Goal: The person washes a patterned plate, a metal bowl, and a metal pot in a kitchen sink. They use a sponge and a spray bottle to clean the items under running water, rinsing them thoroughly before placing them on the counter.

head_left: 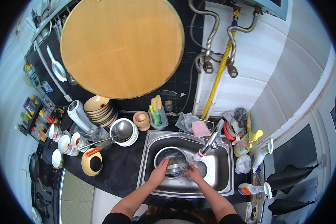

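Observation:
Over the sink, my left hand (159, 172) closes on the near-left side of a shiny, round, bowl-like metal piece (175, 168). My right hand (193, 174) grips the right side of the same piece, fingers bent at its edge. It is tilted inside a round metal basin (156, 155); glare and water blur its exact kind. The basin stands in the left part of the steel sink (222, 183). A chrome faucet (212, 139) with a pink-ringed nozzle reaches down just above my right hand, and water seems to run from it.
Left of the sink stand a wooden mortar (141, 119), stacked white bowls (128, 141) with a ladle (122, 130) on top, and an orange-handled utensil (94, 151) over a yellow bowl (86, 164). A pink sponge (201, 129) lies behind the sink; a yellow-capped bottle (246, 143) and spray bottles (252, 189) line its right.

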